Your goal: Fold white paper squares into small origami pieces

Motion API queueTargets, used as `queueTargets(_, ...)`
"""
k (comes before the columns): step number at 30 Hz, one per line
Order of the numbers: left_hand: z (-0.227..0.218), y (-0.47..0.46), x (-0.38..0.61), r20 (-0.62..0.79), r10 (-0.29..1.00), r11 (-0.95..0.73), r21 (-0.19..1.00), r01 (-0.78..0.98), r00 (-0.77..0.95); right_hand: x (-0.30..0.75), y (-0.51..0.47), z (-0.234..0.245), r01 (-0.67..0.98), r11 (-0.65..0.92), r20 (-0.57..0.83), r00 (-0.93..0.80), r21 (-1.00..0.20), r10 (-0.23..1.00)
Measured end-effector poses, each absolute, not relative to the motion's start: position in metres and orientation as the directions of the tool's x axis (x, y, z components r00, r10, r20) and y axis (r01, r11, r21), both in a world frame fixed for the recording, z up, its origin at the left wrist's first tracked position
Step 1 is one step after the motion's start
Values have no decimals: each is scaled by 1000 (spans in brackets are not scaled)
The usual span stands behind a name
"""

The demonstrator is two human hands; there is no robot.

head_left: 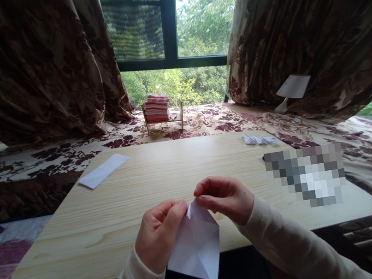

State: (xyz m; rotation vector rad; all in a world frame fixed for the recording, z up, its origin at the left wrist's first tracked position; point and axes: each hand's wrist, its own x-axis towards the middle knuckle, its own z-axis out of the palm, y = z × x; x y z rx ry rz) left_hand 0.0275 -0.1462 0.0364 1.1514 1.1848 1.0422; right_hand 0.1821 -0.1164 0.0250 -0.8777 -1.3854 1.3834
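A white sheet of paper (pixel 197 247) with crease lines and a folded top edge hangs between my hands, just over the table's near edge. My left hand (pixel 161 232) pinches its upper left side, thumb on top. At the upper right corner, my right hand (pixel 228 198) is closed on the paper between thumb and index finger. A small folded flap shows between the two sets of fingertips. The paper's lower end points down toward my lap.
On the wooden table (pixel 137 188), a folded white paper strip (pixel 104 170) lies far left and several small folded paper pieces (pixel 258 139) far right. A blurred-out item (pixel 307 177) is at right. Behind stand a small rack (pixel 164 118) with pink-striped cloths and a lamp (pixel 293 87).
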Motion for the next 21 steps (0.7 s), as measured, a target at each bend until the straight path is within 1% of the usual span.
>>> queueTargets(4, 35, -146, 29, -75, 996, 71, 994, 78, 46, 182, -118, 25, -116, 176, 201, -266, -978, 943)
queueTargets(7, 35, -147, 33, -27, 1000, 26, 995, 96, 12, 184, -118, 22, -39, 260, 262, -242, -965, 934)
queueTargets(11, 32, -149, 35, 42, 998, -39, 998, 57, -42, 190, -118, 19, 55, 273, 250, -259, -961, 933)
queueTargets(14, 27, -147, 34, 9, 998, -10, 1000, -14, -56, 192, -117, 15, 26, 252, 236, -268, -967, 934)
queueTargets(17, 24, -146, 34, -18, 1000, 17, 999, -48, -24, 192, -115, 13, -2, 244, 236, -259, -970, 937)
queueTargets(19, 24, -146, 34, 32, 999, -32, 999, 5, -32, 190, -116, 13, 29, 265, 249, -255, -964, 934)
queueTargets(21, 23, -147, 35, 163, 984, -153, 979, 131, -69, 189, -117, 16, 115, 339, 301, -258, -934, 918)
